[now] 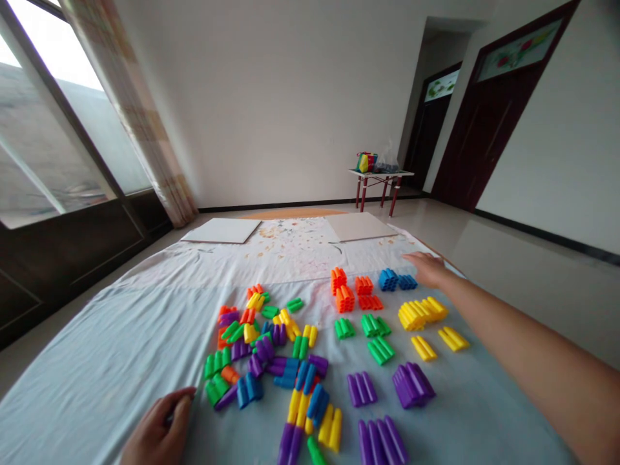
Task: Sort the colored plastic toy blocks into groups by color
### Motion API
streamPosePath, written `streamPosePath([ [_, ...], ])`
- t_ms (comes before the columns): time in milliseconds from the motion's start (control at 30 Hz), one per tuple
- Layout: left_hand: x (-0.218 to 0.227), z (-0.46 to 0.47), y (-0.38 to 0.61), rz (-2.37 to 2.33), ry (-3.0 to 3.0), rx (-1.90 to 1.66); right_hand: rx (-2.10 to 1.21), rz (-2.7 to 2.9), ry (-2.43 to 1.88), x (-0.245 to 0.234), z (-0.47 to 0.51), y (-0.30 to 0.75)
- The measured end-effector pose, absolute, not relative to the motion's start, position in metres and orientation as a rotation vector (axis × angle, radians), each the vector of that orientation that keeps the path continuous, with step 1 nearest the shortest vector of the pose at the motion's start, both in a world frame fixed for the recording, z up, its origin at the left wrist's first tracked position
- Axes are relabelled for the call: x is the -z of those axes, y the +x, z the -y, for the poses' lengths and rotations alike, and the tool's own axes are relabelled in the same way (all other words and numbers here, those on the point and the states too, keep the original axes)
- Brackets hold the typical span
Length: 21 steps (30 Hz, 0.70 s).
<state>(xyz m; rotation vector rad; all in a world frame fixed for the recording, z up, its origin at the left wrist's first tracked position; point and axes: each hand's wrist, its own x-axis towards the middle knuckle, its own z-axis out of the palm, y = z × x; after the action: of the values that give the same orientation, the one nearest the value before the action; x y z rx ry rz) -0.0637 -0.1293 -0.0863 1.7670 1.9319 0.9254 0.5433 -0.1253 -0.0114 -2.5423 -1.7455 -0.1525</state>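
Observation:
My right hand [427,269] reaches past the sorted pieces, its fingers stretched out with nothing seen in them. Just left of it lie blue plastic tube blocks [388,279]. Beside these are orange blocks [345,298], while yellow blocks [421,313], green blocks [375,326] and purple blocks [413,385] lie nearer, grouped by colour. At the lower left, my left hand [159,426] rests on the cloth with curled fingers and nothing visible in its grip. To its right spreads a mixed pile of blocks [264,349], some joined into strips of several tubes.
A light cloth [121,349] with some folds covers the table. Two flat boards, a white one [223,230] and a beige one [361,227], lie at its far end. Beyond stands a small table [382,173] with bags on it. A window and curtain [130,116] are at left.

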Motion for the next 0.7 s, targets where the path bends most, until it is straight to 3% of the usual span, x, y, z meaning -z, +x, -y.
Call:
streamPosePath([
  [167, 0.073, 0.134, -0.052, -1.885, 1.765, -0.949, 0.337, 1.809, -1.863, -0.023, 0.145, 0.473],
  [367, 0.072, 0.135, -0.050, -1.856, 1.762, -0.954, -0.175, 2.198, -1.473, -0.040, 0.195, 0.322],
  [533, 0.068, 0.140, -0.049, -1.788, 1.792, -0.990, -0.367, 2.306, -1.504, -0.020, 0.190, 0.253],
  [700, 0.070, 0.141, -0.049, -1.746, 1.788, -0.994, -0.493, 2.198, -1.854, 0.005, 0.159, 0.226],
])
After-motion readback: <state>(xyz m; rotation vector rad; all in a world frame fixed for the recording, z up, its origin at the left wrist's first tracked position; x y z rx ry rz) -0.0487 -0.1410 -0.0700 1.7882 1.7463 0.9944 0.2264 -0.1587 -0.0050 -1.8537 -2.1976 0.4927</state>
